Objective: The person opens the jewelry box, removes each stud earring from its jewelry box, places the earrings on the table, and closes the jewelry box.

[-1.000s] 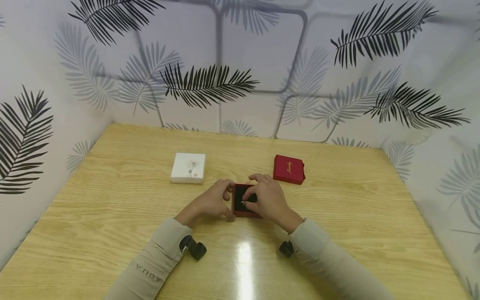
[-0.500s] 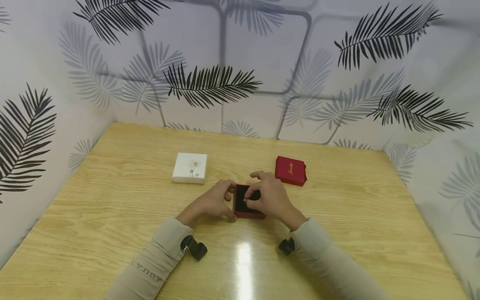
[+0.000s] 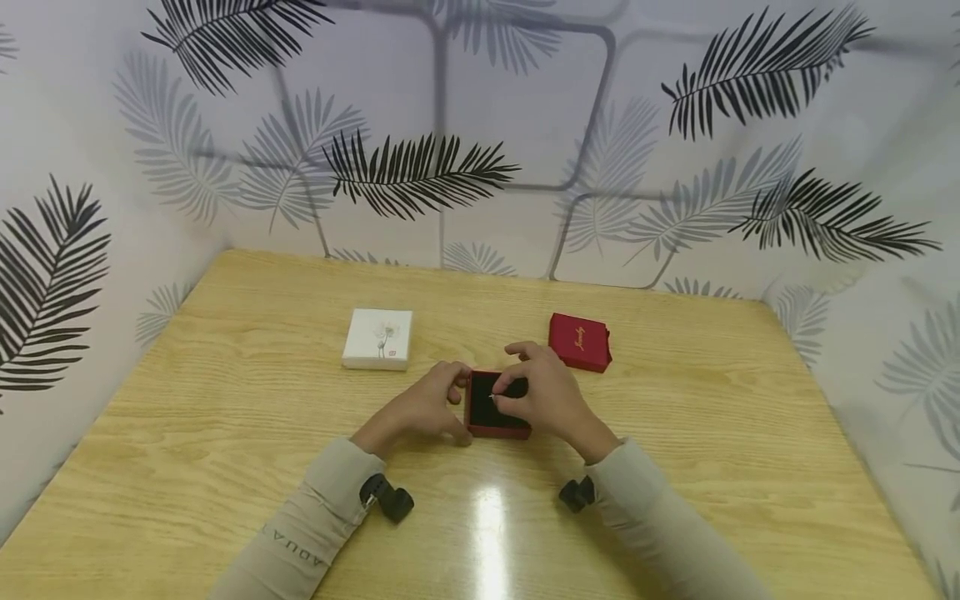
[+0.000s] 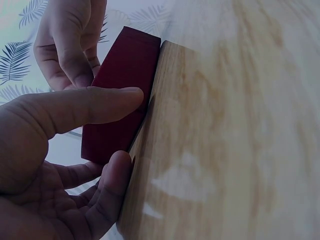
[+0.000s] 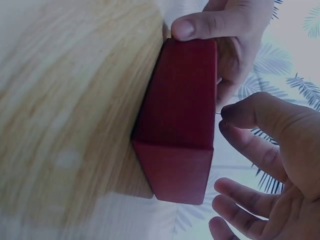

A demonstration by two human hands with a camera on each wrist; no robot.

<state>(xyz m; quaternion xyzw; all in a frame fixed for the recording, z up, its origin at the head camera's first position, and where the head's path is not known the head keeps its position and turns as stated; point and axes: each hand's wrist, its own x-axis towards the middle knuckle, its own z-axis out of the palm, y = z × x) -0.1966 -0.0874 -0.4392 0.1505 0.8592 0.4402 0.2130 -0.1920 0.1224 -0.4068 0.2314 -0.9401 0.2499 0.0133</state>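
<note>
A small red jewelry box (image 3: 499, 432) with a black insert (image 3: 481, 410) lies open-topped on the table. My left hand (image 3: 424, 402) grips its left end, the thumb on the near wall in the left wrist view and the other fingers around the far corner. Over the insert, my right hand (image 3: 547, 395) pinches a tiny silvery earring (image 3: 492, 397) between thumb and index finger. The right wrist view shows a thin pin (image 5: 218, 114) running from those fingertips toward the box top. The remaining fingers of that hand are spread apart. Whether the pin is in the insert cannot be seen.
Behind the right hand sits a red lid (image 3: 579, 342) with gold lettering. A white box (image 3: 378, 338) with a flower print stands at the back left. The wooden table (image 3: 225, 400) meets a leaf-patterned wall covering (image 3: 495, 100) at its far edge.
My right hand has shifted a little right and away from me with the earring, so more of the red box's near wall shows. My left hand keeps its grip on the box.
</note>
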